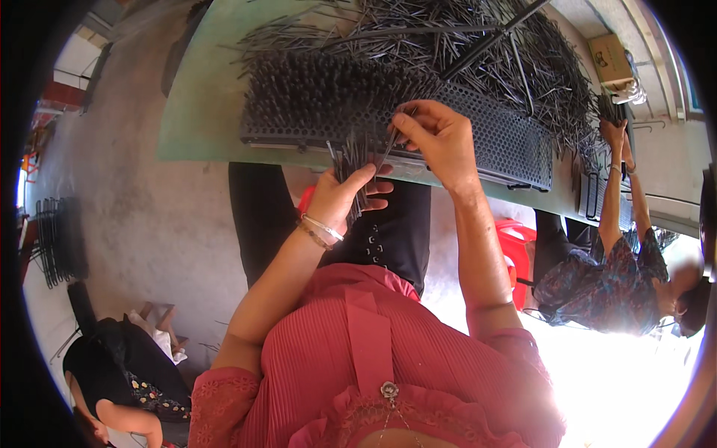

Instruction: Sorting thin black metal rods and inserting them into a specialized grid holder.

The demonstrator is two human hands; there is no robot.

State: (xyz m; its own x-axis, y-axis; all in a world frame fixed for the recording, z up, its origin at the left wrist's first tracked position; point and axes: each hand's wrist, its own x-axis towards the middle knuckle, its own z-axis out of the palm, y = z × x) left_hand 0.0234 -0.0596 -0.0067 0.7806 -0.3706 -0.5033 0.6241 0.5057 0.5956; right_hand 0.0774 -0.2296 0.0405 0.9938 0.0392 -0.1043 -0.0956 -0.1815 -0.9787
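Observation:
My left hand (345, 196) grips a bundle of thin dark metal rods (352, 158) upright, just in front of the table edge; bracelets circle its wrist. My right hand (439, 134) pinches a single rod (390, 142) between thumb and fingers, over the near edge of a black perforated tray (493, 131). The tray's left half (314, 97) is filled with rods standing in its holes; the right half shows bare holes. A big loose heap of the same rods (478, 45) lies behind the tray on the green table (202, 112).
A second person at the right holds up rods (609, 108) with both hands (618, 138) over another tray. A cardboard box (609, 58) sits at the table's far right. A third person (119, 373) crouches at the lower left on the concrete floor. Red stools (519, 239) stand under the table.

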